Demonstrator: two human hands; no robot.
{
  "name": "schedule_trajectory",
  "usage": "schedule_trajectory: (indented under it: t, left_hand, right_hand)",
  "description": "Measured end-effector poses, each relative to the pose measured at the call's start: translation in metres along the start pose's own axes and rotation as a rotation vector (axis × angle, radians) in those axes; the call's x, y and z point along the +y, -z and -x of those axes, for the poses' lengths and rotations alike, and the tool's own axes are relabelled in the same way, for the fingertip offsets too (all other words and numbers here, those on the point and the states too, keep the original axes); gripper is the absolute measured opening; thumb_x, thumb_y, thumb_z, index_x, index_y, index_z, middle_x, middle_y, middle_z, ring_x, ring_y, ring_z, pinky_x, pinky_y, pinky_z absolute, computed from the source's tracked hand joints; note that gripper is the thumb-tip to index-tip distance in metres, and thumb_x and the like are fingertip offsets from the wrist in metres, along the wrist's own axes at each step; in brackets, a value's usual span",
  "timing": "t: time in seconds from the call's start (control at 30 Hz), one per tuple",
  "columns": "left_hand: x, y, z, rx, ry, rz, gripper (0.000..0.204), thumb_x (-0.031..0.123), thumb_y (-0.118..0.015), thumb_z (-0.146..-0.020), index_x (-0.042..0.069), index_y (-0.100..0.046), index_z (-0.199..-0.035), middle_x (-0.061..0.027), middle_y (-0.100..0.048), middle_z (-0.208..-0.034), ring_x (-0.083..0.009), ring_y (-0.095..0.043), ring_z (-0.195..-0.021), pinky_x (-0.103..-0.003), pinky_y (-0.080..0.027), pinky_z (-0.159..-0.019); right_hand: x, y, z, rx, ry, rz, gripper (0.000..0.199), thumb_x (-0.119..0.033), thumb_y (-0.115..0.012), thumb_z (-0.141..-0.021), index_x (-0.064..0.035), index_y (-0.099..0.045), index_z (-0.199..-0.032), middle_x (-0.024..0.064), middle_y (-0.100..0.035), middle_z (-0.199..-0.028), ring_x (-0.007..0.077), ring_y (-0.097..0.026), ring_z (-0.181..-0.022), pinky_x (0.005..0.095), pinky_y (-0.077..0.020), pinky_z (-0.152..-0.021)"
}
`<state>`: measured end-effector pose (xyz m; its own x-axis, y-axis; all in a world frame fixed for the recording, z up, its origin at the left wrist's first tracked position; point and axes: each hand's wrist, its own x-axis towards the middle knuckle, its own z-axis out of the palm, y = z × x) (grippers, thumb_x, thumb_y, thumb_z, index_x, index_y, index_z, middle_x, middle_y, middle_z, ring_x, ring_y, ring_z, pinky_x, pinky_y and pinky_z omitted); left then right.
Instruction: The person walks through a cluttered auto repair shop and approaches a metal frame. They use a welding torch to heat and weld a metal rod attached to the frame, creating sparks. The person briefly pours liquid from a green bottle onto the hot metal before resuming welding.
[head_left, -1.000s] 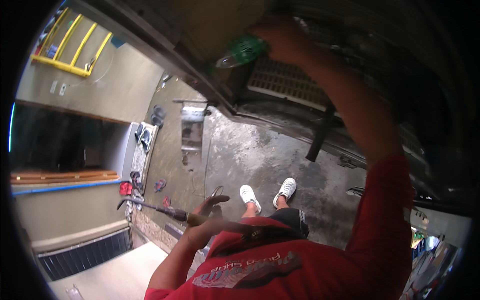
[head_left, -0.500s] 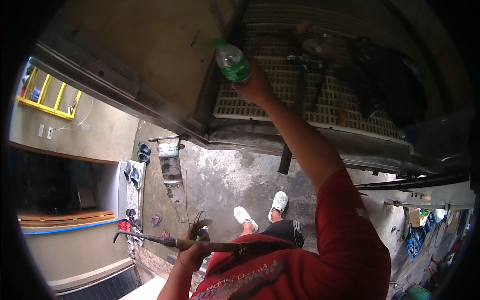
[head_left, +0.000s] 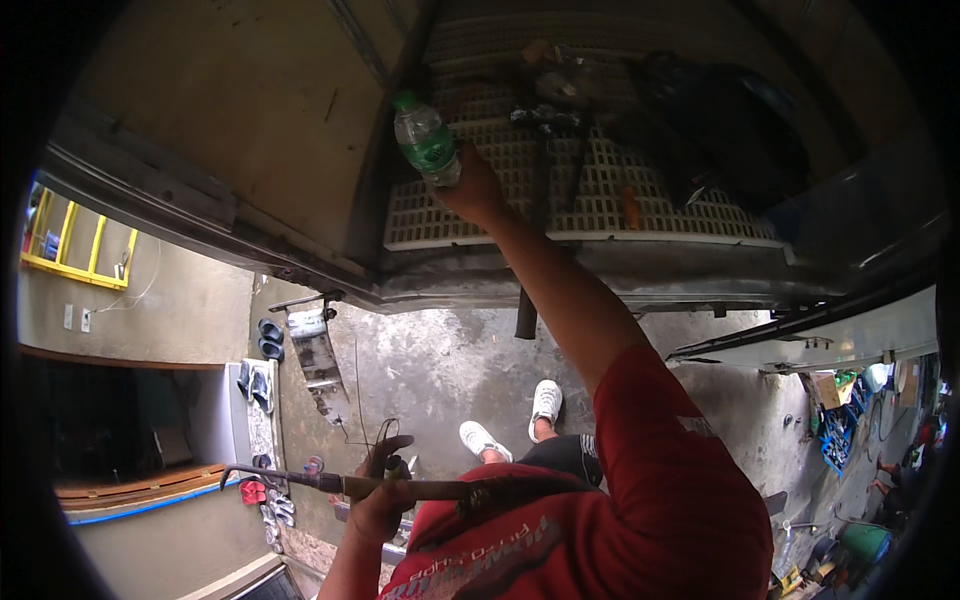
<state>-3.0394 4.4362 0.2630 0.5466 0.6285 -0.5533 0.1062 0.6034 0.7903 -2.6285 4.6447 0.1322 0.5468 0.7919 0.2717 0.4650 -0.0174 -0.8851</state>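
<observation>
My right hand point(head_left: 473, 192) is wrapped round the lower end of a clear plastic bottle point(head_left: 410, 128) with a green cap and green label. The bottle tilts to the upper left, above the left part of a pale slatted plastic grate point(head_left: 480, 220) inside a dim vehicle-like opening. Low in front of my body, my left hand point(head_left: 383, 508) grips the handle of a gas torch point(head_left: 420, 490). Its thin bent nozzle points left, and a dark curved part rises beside my fingers. The torch's rear end lies against my red shirt.
Dark bags point(head_left: 715, 125) and a dark bar point(head_left: 527, 310) rest on the grate; the bar juts past the metal sill point(head_left: 600, 285). A worn metal piece point(head_left: 318, 360) lies on the concrete floor, near slippers point(head_left: 270, 340) by the wall. An open white door panel point(head_left: 800, 350) stands at right.
The whole view has shifted, so the grate and opening appear farther left. My right hand and the bottle keep about the same place over the grate; my left hand still holds the torch.
</observation>
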Motion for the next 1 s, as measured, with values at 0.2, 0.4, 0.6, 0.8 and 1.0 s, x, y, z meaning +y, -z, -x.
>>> schedule_trajectory:
  t: [0.2,0.4,0.6,0.8,1.0]
  left_hand:
    - [0.007,-0.006,-0.011,-0.053,-0.003,-0.024,0.068,0.029,-0.072,-0.087,-0.005,-0.048,-0.141,0.0044,-0.046,-0.07,-0.0062,-0.044,-0.055,-0.024,-0.031,-0.049]
    - [0.004,-0.015,-0.041,0.004,-0.025,-0.373,0.047,0.005,-0.062,-0.091,-0.001,-0.054,-0.137,0.0059,-0.048,-0.075,-0.0035,-0.045,-0.063,-0.022,-0.036,-0.055]
    - [0.025,-0.054,-0.07,-0.03,0.13,-0.398,0.043,0.011,-0.062,-0.095,0.007,-0.058,-0.137,0.0034,-0.052,-0.084,-0.0052,-0.048,-0.068,-0.023,-0.039,-0.055]
    - [0.05,-0.089,-0.085,-0.237,0.07,-0.425,0.054,0.029,-0.067,-0.097,0.007,-0.053,-0.143,0.0025,-0.05,-0.087,-0.0053,-0.044,-0.065,-0.022,-0.033,-0.054]
    - [0.064,-0.082,-0.123,-0.312,0.09,-0.22,0.063,0.039,-0.065,-0.098,0.004,-0.048,-0.147,0.0041,-0.046,-0.079,-0.0042,-0.036,-0.058,-0.021,-0.027,-0.051]
  right_hand:
    - [0.007,0.05,0.085,0.064,0.072,0.139,0.06,-0.025,-0.081,-0.086,-0.0032,-0.053,-0.134,0.0179,-0.065,-0.123,0.0359,-0.066,-0.11,0.0448,-0.0557,-0.091]
    - [-0.046,0.115,0.283,-0.783,-0.146,-0.467,0.061,-0.021,-0.078,-0.093,-0.0085,-0.049,-0.146,0.0134,-0.063,-0.135,0.0245,-0.064,-0.12,0.04,-0.056,-0.097]
    - [-0.085,0.119,0.334,-1.06,-0.239,-0.498,0.081,-0.04,-0.087,-0.077,-0.0089,-0.052,-0.142,0.016,-0.07,-0.12,0.0339,-0.068,-0.114,0.0446,-0.053,-0.098]
    - [-0.086,0.148,0.307,-1.113,-0.321,-0.664,0.063,-0.024,-0.089,-0.076,-0.0065,-0.056,-0.127,0.0095,-0.071,-0.112,0.0239,-0.07,-0.104,0.0406,-0.0557,-0.091]
    - [-0.073,0.178,0.358,-0.722,-0.591,-1.345,0.062,-0.008,-0.087,-0.074,-0.0075,-0.053,-0.127,0.0128,-0.068,-0.107,0.0252,-0.069,-0.104,0.0372,-0.058,-0.081]
